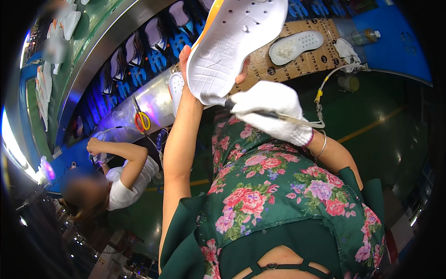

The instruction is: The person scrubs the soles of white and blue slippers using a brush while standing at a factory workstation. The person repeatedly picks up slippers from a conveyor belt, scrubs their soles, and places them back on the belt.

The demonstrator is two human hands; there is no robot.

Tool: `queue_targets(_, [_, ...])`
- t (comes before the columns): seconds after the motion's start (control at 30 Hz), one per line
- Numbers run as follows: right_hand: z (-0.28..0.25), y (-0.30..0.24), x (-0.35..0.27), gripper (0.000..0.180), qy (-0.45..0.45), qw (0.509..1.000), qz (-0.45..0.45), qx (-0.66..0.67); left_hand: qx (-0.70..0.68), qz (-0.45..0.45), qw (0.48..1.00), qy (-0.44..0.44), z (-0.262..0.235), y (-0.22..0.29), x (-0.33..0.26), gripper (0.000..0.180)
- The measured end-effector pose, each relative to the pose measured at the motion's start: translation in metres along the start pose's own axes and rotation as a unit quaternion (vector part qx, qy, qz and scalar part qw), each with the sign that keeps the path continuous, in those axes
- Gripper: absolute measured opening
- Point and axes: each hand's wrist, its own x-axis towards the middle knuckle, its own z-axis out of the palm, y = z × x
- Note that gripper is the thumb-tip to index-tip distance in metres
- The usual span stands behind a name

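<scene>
My bare left hand grips a white shoe sole with an orange edge, its fingers wrapped round from behind. The sole is held up over the bench, its holed, grid-marked face toward me. In a white knitted glove, my right hand is closed round a thin-handled brush. The bristles touch the sole's lower end. A pale hose runs from the brush handle's rear. Another white sole lies on the bench, partly hidden by my left forearm.
On cardboard lies a holed sole with whitish clumps. A crumpled white cloth and clear bottle are at right. Scissors lie left on the metal bench. Dark shoe parts stand on blue holders beyond. A co-worker works at left.
</scene>
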Motion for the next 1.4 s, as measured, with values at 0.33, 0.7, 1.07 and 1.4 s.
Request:
queue_targets(0.33, [0.0,0.002,-0.009,0.018,-0.042,0.976,0.129,0.169,0.025,0.015,0.988,0.153,0.002,-0.013,-0.012,0.103])
queue_targets(0.7, [-0.082,0.045,0.046,0.018,0.147,0.95,-0.114,-0.251,-0.041,0.052,0.965,0.254,0.024,-0.073,-0.02,0.084])
queue_targets(1.07, [-0.033,0.0,0.016,0.014,0.021,0.978,0.032,0.203,0.002,0.138,0.963,0.233,0.011,-0.054,-0.035,0.085])
queue_targets(1.4, [-0.061,0.043,-0.016,0.02,0.278,0.707,0.12,0.639,-0.17,0.135,0.973,0.083,0.054,-0.045,-0.035,0.068])
